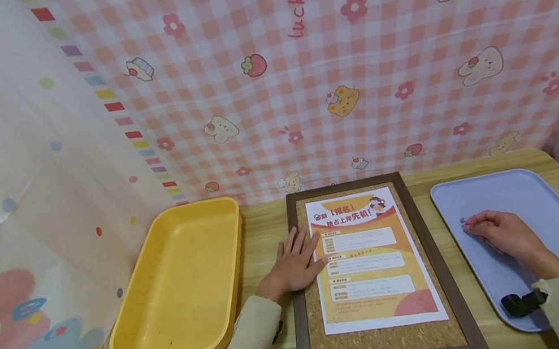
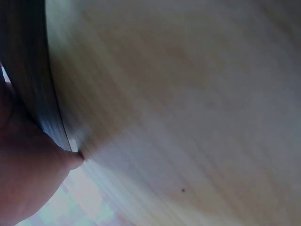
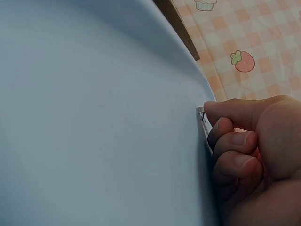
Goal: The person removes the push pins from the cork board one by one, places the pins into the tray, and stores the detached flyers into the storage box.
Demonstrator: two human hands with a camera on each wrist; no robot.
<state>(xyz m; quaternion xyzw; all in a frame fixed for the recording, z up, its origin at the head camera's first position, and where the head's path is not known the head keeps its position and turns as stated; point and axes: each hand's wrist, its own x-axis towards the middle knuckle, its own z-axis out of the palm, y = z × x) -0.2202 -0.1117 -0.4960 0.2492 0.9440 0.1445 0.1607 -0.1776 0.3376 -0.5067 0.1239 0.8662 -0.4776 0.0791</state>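
Observation:
A printed orange-and-white sheet [image 1: 367,279] lies on a cork board [image 1: 389,345] with a dark wooden frame [image 1: 302,320]. My left hand [image 1: 291,267] rests with spread fingers on the sheet's left edge and across the board's frame. Over the blue tray [image 1: 496,188] on the right, my right hand [image 1: 506,236] pinches a small silvery thumbtack [image 3: 202,113] between thumb and forefinger. Its thin point shows in the right wrist view, and the other fingers are curled. The left wrist view catches only part of the left hand [image 2: 33,174] beside the dark frame.
A yellow tray [image 1: 167,277] stands to the left of the board on the wooden table [image 1: 260,233]. Behind the table hangs a pink checked cloth [image 1: 300,81]. A black strap device [image 1: 520,304] sits at the right wrist.

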